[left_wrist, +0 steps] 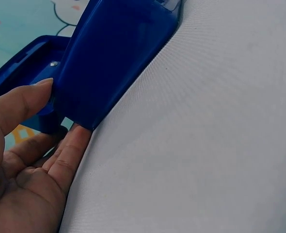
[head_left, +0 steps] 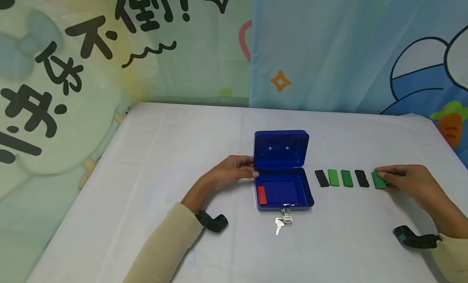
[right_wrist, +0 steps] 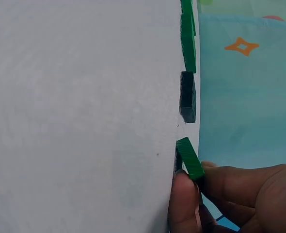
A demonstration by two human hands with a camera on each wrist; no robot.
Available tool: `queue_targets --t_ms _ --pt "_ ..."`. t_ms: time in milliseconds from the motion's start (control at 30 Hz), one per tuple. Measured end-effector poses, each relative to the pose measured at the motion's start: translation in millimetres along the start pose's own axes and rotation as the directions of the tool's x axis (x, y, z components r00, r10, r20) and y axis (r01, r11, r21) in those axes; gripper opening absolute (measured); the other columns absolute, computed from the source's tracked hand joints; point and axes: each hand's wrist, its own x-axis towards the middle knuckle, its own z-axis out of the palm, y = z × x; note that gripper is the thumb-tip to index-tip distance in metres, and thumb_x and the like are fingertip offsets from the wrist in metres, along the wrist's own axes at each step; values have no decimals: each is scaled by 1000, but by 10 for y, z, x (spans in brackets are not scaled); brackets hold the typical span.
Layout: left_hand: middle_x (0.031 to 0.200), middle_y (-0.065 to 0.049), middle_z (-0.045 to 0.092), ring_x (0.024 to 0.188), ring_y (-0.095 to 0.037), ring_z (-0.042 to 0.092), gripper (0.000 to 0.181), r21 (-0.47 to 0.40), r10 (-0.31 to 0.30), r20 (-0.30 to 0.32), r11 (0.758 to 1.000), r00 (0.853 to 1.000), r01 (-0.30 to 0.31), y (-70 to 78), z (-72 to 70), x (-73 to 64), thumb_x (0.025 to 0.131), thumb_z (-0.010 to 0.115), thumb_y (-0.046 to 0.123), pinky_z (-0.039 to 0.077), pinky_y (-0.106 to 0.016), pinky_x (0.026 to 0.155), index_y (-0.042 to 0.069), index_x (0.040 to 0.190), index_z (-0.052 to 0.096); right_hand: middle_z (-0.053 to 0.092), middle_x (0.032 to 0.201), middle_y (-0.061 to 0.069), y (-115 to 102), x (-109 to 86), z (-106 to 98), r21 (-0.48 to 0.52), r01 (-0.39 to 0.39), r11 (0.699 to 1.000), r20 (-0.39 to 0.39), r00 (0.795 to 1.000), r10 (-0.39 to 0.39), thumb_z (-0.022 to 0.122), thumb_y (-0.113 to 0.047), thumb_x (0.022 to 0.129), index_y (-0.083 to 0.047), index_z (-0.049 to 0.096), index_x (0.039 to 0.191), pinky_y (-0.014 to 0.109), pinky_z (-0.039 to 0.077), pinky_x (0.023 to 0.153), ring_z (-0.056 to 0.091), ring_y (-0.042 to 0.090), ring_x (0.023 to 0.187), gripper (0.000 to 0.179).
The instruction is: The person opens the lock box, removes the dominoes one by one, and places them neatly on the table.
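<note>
A blue metal cash box (head_left: pixel 281 208) stands on the table with its lid (head_left: pixel 281 148) raised. My left hand (head_left: pixel 234 169) holds it at the rear left corner, by the hinge. In the left wrist view the thumb (left_wrist: pixel 24 107) lies against the box and the other fingers reach behind its corner. Inside, along the left wall, lies a red block (head_left: pixel 261 195). My right hand (head_left: pixel 409 179) pinches a green block (head_left: pixel 378 180) between thumb and fingers; the right wrist view shows this block (right_wrist: pixel 190 159) tilted, one end close to the tabletop.
Left of the pinched block runs a row: a black block (head_left: pixel 362 178), a green block (head_left: pixel 347 178), a lighter green block (head_left: pixel 333 177) and another black block (head_left: pixel 321 178). A lock (head_left: pixel 287 215) with keys (head_left: pixel 279 224) hangs at the box's front. Printed curtains (head_left: pixel 321 51) stand behind the white-covered table.
</note>
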Motion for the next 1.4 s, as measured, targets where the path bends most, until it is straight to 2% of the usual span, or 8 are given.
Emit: queue_targets --t_ms 167,333,533,667,967,1233,1400 --pt "133 -11 58 117 -19 58 59 -12 -4 -8 1000 1000 4 -6 3 11 91 68 8 45 -29 98 -4 143 42 64 93 17 -93 -41 -10 -13 -8 1000 -8 1000 8 58 -22 98 12 58 124 28 43 55 58 16 67 43" --pt "133 -11 58 117 -19 58 59 -7 -5 -11 1000 1000 5 -2 16 14 91 68 8 45 -29 98 -4 143 42 62 91 18 -117 -50 -10 -26 -16 1000 -10 1000 16 58 -18 97 13 58 122 30 41 57 58 22 71 39" --pt "134 -11 56 118 -19 57 61 -4 -10 -4 1000 1000 10 -16 21 8 92 67 9 44 -30 99 -4 144 40 63 90 16 10 10 30 -33 -18 999 -13 1000 17 59 -19 97 11 60 120 32 41 60 56 17 68 38" --pt "135 -11 56 119 -19 56 62 -6 -13 3 1000 1000 13 -36 23 4 91 68 10 44 -30 100 -4 145 39 63 88 14 83 45 45 -35 -8 999 -8 1000 7 61 -19 97 10 60 120 31 42 59 58 20 70 38" --pt "134 -10 57 119 -19 57 63 3 -8 -8 1000 1000 8 -13 13 4 91 69 10 44 -29 99 -3 145 40 64 83 9 -80 -74 -34 -30 43 999 23 999 -42 59 -19 97 12 60 118 29 42 58 57 19 70 37" --pt "133 -10 58 117 -19 57 62 2 -7 -6 1000 1000 7 8 14 8 91 69 10 45 -29 99 -4 144 41 64 87 12 -91 -80 -53 -5 25 1000 41 999 -24 59 -20 97 12 58 118 28 45 57 58 22 73 39" --pt "133 -11 57 118 -19 57 61 1 -10 -7 1000 1000 10 18 15 1 91 69 9 45 -29 99 -4 144 41 65 93 17 -66 -87 -55 34 4 999 28 1000 -5 53 -28 101 14 53 125 27 47 59 63 20 74 48"
